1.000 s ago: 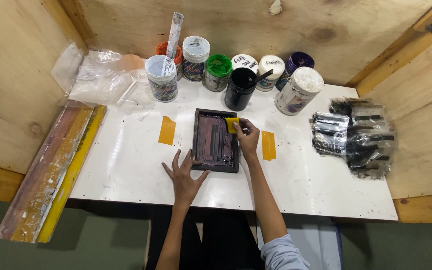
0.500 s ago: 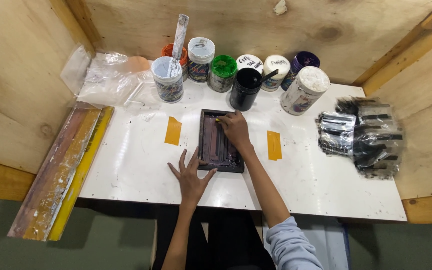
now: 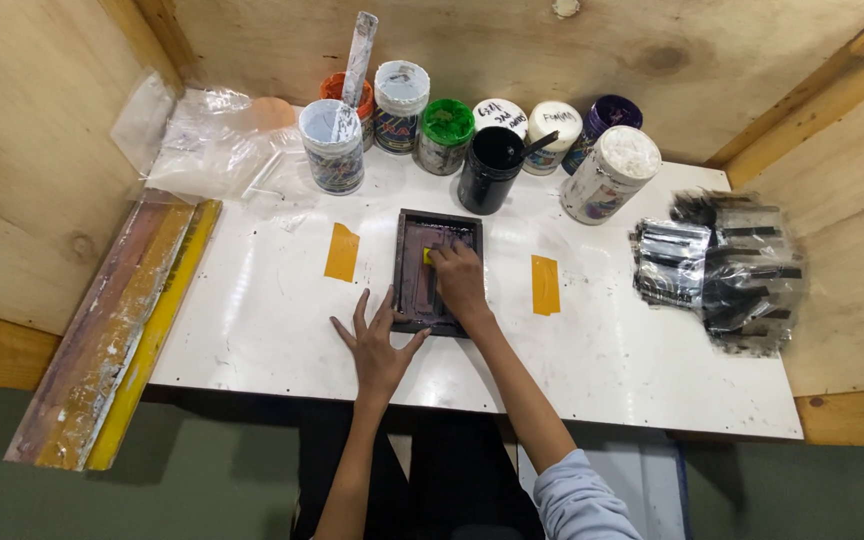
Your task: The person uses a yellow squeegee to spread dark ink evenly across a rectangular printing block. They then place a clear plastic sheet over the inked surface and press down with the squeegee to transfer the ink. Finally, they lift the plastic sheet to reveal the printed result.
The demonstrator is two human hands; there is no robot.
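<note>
One second ago the right hand (image 3: 459, 282) was at the 1 o'clock corner of the frame (image 3: 437, 272), with the yellow piece (image 3: 429, 256) at its fingertips near the far rim. Half a second ago the hand lay over the far part of the frame and hid the yellow piece. Now it has come toward 6 o'clock and rests in the middle of the frame, with the yellow piece showing at its 10 o'clock side (only a small part is visible). The left hand (image 3: 377, 345) has shifted a little, its fingers now touching the frame's near left corner.
</note>
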